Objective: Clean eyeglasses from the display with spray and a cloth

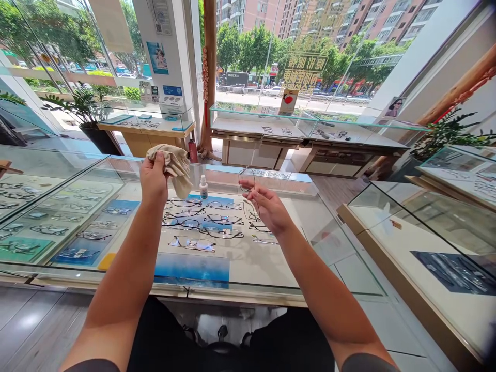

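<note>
My left hand (153, 178) pinches a crumpled beige cloth (176, 168), raised above the glass display counter (267, 281). To the right, my right hand (269, 206) grips a pair of thin-framed eyeglasses (247, 178) held up in the air; one round lens rim stands out clearly, while the rest is partly hidden by the fingers. A small white bottle (203, 187) stands upright between the two hands, nearer the cloth. Below them, several pairs of eyeglasses (220, 233) lie in rows at the counter.
More eyeglasses (79, 254) fill the counter's left sections. A second glass case (391, 222) stands close on the right, with dark-mat eyewear (457, 271). Low display cases (256, 124) line the window, beside a wooden post (209, 67) and a potted plant (87, 111).
</note>
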### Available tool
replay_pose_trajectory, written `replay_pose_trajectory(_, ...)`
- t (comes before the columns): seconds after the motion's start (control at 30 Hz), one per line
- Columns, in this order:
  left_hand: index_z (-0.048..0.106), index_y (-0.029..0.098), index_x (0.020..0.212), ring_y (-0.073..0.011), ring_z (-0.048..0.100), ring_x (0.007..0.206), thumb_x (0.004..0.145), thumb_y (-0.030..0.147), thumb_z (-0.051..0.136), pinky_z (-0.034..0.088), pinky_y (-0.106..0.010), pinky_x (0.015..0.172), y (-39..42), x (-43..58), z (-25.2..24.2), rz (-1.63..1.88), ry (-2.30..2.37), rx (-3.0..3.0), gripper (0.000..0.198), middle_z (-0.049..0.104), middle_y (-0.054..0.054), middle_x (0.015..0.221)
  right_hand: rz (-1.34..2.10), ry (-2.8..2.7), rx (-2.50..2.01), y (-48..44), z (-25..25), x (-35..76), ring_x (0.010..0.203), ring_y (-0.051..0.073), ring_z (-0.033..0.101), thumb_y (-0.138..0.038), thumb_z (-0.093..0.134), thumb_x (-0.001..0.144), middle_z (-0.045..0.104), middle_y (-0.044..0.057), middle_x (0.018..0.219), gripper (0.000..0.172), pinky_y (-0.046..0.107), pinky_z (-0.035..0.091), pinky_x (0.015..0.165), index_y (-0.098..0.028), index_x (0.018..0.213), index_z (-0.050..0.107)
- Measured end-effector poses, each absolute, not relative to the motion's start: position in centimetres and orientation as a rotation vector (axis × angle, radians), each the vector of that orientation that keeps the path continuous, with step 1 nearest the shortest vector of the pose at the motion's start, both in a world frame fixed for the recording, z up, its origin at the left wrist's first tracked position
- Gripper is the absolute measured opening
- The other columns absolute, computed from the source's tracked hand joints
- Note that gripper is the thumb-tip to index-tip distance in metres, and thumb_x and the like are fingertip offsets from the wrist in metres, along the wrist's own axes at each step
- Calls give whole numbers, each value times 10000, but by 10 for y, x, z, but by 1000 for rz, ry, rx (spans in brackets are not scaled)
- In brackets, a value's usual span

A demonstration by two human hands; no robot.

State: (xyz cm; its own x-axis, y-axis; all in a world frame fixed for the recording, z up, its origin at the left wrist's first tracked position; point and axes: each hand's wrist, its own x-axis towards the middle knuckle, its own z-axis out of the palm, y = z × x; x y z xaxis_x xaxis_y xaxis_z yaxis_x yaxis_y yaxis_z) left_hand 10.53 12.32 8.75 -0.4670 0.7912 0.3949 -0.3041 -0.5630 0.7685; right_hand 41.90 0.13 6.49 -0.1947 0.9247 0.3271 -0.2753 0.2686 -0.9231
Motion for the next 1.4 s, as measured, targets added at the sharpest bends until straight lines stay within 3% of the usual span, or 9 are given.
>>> replay_pose_trajectory(0.17, 708, 222, 1090, -98, 719, 802, 877, 384, 898, 540, -165, 644, 142, 81, 75, 2029, 1003, 968, 327, 780, -17, 1029, 1263, -1309, -673, 2, 63, 419, 1570, 294, 514, -533, 868, 927, 713, 55, 1523, 304, 496, 358, 1326, -270, 803, 778)
replay_pose_trajectory(0.33, 687, 207, 1224, -165, 767, 1005, 928, 224, 672, 563, -200, 696, 148, 75, 62, 1721, 1399, 1179, 296, 786, -82, 1245, 1266, -1308, -691, 2, 62, 418, 1571, 320, 513, -546, 876, 912, 725, 55, 1518, 302, 509, 362, 1334, -276, 807, 789)
replay_pose_trajectory(0.43, 725, 172, 1079, -214, 735, 906, 808, 129, 660, 598, -308, 751, 149, 73, 53, 1486, 1656, 1281, 282, 794, -95, 1089, 1271, -1312, -691, 2, 62, 417, 1564, 328, 519, -539, 875, 913, 726, 59, 1512, 296, 516, 361, 1334, -277, 802, 792)
replay_pose_trajectory(0.53, 694, 170, 866, -255, 693, 877, 617, 14, 680, 610, -450, 922, 149, 70, 47, 1412, 1766, 1347, 295, 733, -69, 895, 1272, -1309, -689, 2, 62, 417, 1566, 332, 516, -539, 877, 906, 727, 61, 1508, 298, 521, 363, 1334, -277, 796, 788)
replay_pose_trajectory(0.67, 657, 189, 868, -301, 675, 1038, 538, -36, 636, 550, -521, 1088, 145, 66, 48, 1424, 1891, 1410, 400, 679, -71, 959, 1275, -1304, -684, 3, 63, 418, 1586, 331, 496, -533, 875, 903, 730, 62, 1501, 293, 518, 352, 1347, -275, 797, 784)
replay_pose_trajectory(0.93, 603, 201, 972, -260, 727, 1104, 649, -1, 636, 572, -425, 1042, 140, 71, 58, 1650, 1830, 1462, 383, 721, -63, 1080, 1274, -1317, -685, 3, 64, 418, 1570, 331, 508, -557, 870, 902, 725, 75, 1503, 328, 506, 368, 1327, -265, 796, 763)
replay_pose_trajectory(1.1, 639, 196, 965, -253, 757, 1082, 749, 58, 641, 605, -350, 865, 123, 93, 71, 1794, 1627, 1616, 256, 751, -69, 1054, 1284, -1305, -678, 2, 66, 419, 1500, 308, 549, -530, 880, 892, 743, 77, 1444, 314, 477, 397, 1281, -262, 787, 754)
replay_pose_trajectory(1.2, 679, 204, 1000, -249, 739, 1138, 811, 86, 622, 609, -306, 781, 101, 121, 76, 1863, 1411, 1866, 229, 748, -84, 1118, 1296, -1299, -693, 3, 69, 422, 1391, 290, 608, -527, 891, 874, 772, 82, 1316, 322, 453, 428, 1223, -254, 772, 755)
replay_pose_trajectory(1.4, 694, 223, 998, -236, 749, 1192, 923, 2, 570, 641, -368, 897, 54, 177, 75, 1848, 880, 2350, 264, 763, -74, 1119, 1367, -1288, -704, 6, 75, 436, 1083, 231, 690, -538, 933, 827, 753, 58, 1043, 362, 424, 496, 1101, -227, 748, 763)
